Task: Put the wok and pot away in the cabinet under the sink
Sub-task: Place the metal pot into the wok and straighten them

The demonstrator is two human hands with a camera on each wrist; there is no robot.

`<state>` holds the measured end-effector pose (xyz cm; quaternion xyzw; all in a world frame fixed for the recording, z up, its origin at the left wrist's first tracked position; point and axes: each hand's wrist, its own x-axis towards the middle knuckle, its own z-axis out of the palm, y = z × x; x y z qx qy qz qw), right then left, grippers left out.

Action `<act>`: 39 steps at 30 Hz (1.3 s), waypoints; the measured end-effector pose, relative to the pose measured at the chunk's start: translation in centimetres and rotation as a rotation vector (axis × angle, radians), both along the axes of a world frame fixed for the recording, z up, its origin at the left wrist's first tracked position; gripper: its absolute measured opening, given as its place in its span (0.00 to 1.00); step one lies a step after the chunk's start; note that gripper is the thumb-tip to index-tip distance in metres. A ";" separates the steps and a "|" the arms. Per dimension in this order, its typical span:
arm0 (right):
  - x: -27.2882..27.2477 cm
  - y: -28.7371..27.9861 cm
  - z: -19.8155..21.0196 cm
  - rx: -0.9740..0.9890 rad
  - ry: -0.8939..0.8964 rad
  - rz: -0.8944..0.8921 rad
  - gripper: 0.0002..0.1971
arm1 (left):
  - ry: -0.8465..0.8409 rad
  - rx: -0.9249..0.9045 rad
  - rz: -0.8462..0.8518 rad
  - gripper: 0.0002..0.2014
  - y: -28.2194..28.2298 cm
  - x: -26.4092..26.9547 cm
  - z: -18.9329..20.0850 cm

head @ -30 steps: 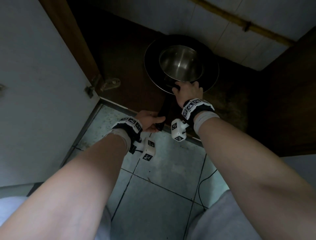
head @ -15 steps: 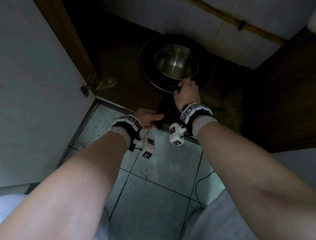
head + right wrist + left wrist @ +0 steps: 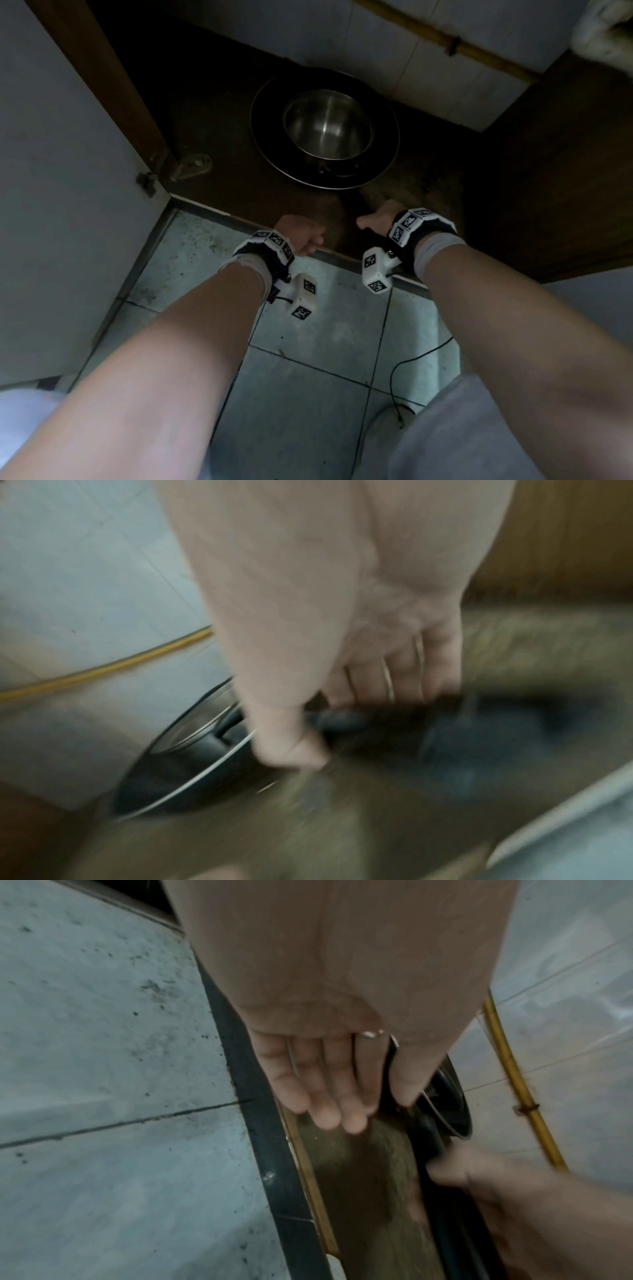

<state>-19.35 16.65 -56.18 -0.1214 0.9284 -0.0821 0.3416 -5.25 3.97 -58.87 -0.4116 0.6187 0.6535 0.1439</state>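
A black wok (image 3: 270, 144) sits on the cabinet floor with a shiny steel pot (image 3: 329, 130) standing inside it. The wok's dark handle (image 3: 394, 729) points toward me. My right hand (image 3: 371, 221) grips that handle, fingers and thumb curled round it (image 3: 377, 691), though the right wrist view is blurred. My left hand (image 3: 301, 236) hovers at the cabinet's front edge, holding nothing. In the left wrist view its fingers (image 3: 329, 1091) are straight and together, with the wok's rim (image 3: 455, 1104) just past them.
The open cabinet door (image 3: 68, 171) stands at left on its hinge (image 3: 185, 168). A brown side wall (image 3: 548, 171) closes the right. A yellow pipe (image 3: 445, 37) runs along the tiled back wall. A thin cable (image 3: 411, 363) lies on the floor tiles.
My right hand came back from the pot's near side to the wok handle. My left hand let go of the handle's end and opened. The wok now lies deeper in the cabinet.
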 end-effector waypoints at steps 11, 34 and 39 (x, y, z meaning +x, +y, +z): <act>-2.5 4.2 -0.5 0.043 0.474 -0.207 0.28 | 0.005 -0.232 0.390 0.16 -3.2 -0.2 -1.4; -6.0 -0.6 0.1 -0.126 0.403 0.006 0.33 | 0.103 -0.545 0.273 0.30 -4.3 -2.0 -1.3; -7.6 -2.5 0.5 0.123 0.342 0.169 0.32 | 0.114 -0.580 0.221 0.30 -4.6 -2.3 -1.3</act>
